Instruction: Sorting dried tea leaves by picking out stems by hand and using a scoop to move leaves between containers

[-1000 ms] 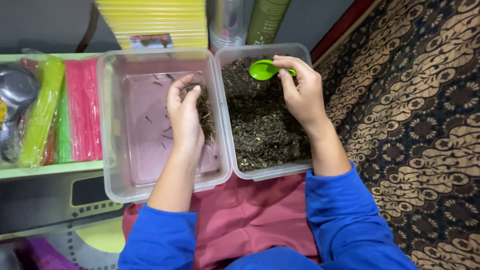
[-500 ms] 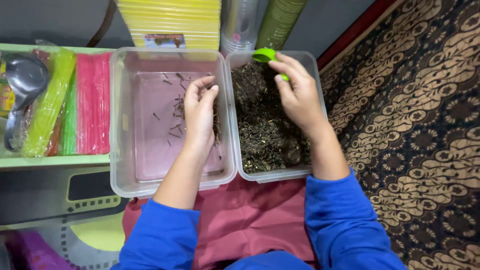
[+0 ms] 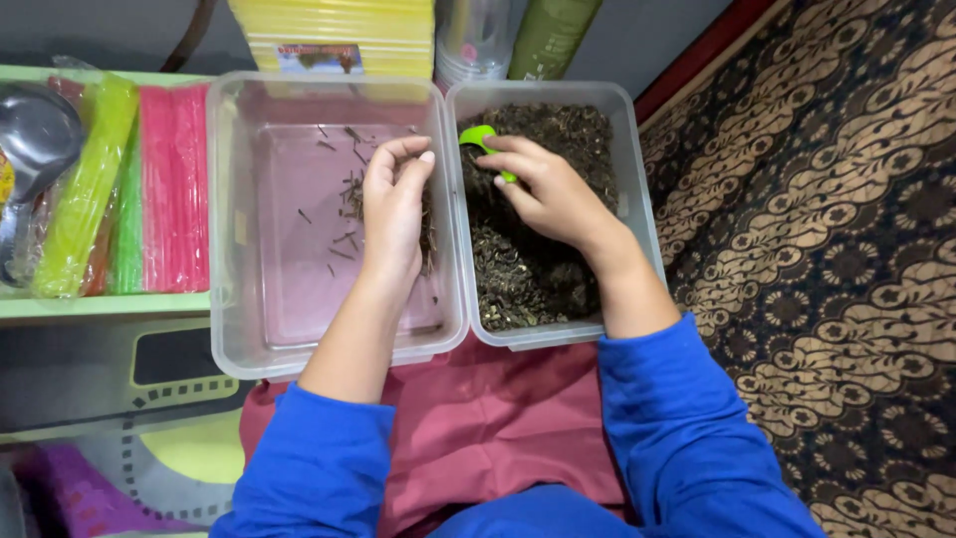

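Two clear plastic tubs sit side by side on a red cloth [image 3: 498, 418]. The right tub [image 3: 634, 169] is full of dark dried leaves [image 3: 518, 269]. The left tub [image 3: 239, 249] holds only a few loose twigs and a small heap of them near its right wall. My right hand [image 3: 553, 194] grips a small green scoop [image 3: 476, 139] and dips it into the leaves near the tub's left wall. My left hand [image 3: 393, 204] hovers over the twig heap in the left tub, fingers curled together; whether they pinch twigs is hidden.
Packs of green and pink straws [image 3: 129, 189] lie on a pale green tray at the left, beside a metal ladle [image 3: 35, 134]. A yellow stack [image 3: 339, 30], clear cups [image 3: 473, 40] and a green can [image 3: 553, 35] stand behind the tubs. A patterned carpet [image 3: 827, 249] covers the right.
My right hand has swung the green scoop from the tub's far edge down and left into the leaves. My left hand stayed over the twig heap.
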